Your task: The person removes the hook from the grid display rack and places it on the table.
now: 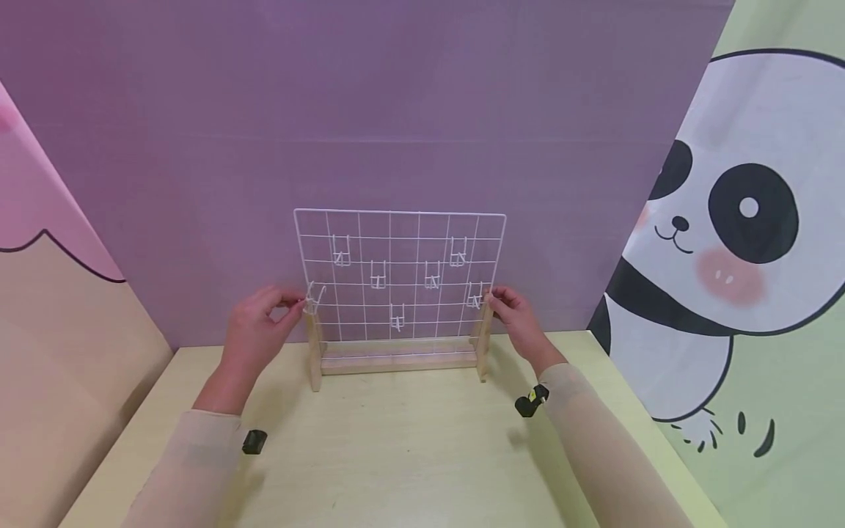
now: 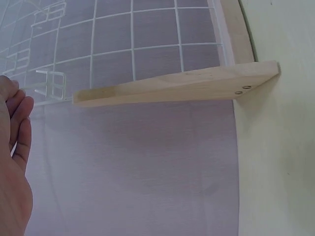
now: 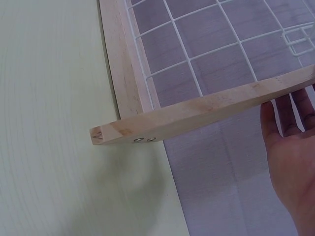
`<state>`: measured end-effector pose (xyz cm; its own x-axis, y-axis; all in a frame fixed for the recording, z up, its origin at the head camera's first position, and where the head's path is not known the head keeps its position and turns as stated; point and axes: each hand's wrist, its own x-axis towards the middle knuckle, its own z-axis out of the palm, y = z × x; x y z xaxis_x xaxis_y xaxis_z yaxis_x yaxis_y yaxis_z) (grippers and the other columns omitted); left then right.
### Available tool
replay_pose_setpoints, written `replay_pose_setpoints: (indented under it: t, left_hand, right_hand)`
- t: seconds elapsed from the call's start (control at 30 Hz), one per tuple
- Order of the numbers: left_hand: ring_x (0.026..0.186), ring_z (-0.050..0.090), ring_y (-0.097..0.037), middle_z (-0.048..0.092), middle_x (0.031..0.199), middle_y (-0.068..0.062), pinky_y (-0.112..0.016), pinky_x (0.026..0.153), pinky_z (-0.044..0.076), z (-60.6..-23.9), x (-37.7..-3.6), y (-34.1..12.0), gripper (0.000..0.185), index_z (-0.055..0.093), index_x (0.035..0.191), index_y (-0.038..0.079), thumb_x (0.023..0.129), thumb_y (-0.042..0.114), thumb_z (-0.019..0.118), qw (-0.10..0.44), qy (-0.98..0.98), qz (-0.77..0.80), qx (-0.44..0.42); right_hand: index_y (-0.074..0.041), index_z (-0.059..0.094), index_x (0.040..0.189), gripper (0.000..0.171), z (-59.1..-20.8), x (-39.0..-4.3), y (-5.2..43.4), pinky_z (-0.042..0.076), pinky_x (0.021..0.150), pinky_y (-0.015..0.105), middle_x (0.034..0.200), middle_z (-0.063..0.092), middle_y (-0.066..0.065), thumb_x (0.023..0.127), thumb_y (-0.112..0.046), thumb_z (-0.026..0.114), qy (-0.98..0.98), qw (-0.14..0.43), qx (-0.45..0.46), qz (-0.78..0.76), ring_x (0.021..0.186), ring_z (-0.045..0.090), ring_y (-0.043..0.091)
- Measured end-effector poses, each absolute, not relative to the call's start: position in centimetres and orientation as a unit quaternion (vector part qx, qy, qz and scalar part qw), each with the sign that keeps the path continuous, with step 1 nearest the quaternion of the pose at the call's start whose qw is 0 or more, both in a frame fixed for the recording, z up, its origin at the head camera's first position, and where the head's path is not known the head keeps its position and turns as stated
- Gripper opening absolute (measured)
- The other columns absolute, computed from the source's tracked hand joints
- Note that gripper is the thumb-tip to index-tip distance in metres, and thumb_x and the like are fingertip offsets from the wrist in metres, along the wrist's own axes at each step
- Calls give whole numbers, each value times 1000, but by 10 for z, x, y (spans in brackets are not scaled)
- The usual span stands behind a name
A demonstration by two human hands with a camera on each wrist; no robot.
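A white wire grid panel (image 1: 389,249) stands upright in a wooden stand (image 1: 396,367), with several white wire hooks (image 1: 397,321) hung on it. At the panel's left edge, my left hand (image 1: 254,334) pinches a tilted wire hook (image 1: 315,299) between thumb and fingertips, just above the left wooden post (image 2: 172,87). The exact contact is partly hidden by the fingers in the left wrist view. My right hand (image 1: 521,326) holds the top of the right wooden post (image 3: 197,110), its fingers behind the wood. In the right wrist view, the fingertips are partly cut off.
The stand sits at the back of a pale wooden table (image 1: 370,447), close to a purple backdrop (image 1: 396,103). A panda-printed cloth (image 1: 746,220) hangs on the right, a pink and beige one (image 1: 59,315) on the left.
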<state>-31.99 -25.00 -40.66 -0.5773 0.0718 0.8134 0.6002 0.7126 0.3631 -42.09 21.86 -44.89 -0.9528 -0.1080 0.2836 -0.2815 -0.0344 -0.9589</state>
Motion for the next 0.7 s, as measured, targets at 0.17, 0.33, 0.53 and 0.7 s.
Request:
replay_pose_setpoints:
  t: [0.17, 0.33, 0.53, 0.7]
  left_hand:
    - [86, 72, -25, 77, 95, -7, -16, 74, 50, -413, -319, -252, 21, 79, 105, 4, 91, -9, 85, 408, -836, -304, -205]
    - [84, 73, -25, 78, 94, -7, -23, 71, 52, -419, -320, -253, 22, 80, 103, 4, 88, -11, 86, 408, -835, -295, -222]
    - [85, 74, -25, 77, 93, -5, -46, 72, 61, -426, -318, -252, 23, 79, 101, 6, 88, -12, 86, 392, -845, -280, -230]
    - [86, 74, -25, 77, 93, -4, -52, 75, 64, -434, -319, -251, 23, 78, 100, 7, 88, -11, 86, 377, -852, -272, -240]
  right_hand:
    - [13, 59, 136, 31, -451, -423, 219, 53, 106, 27, 115, 70, -5, 114, -9, 60, -694, 52, 140, 704, 111, 65, 11]
    - [12, 59, 136, 32, -451, -422, 220, 53, 106, 28, 114, 70, -4, 114, -11, 61, -696, 47, 136, 703, 110, 65, 12]
    - [10, 60, 133, 31, -451, -424, 221, 53, 104, 28, 110, 68, -3, 114, -15, 63, -698, 42, 138, 701, 106, 64, 12]
    - [13, 58, 136, 36, -450, -425, 222, 53, 105, 30, 112, 68, 0, 115, -15, 63, -698, 41, 136, 701, 106, 63, 12]
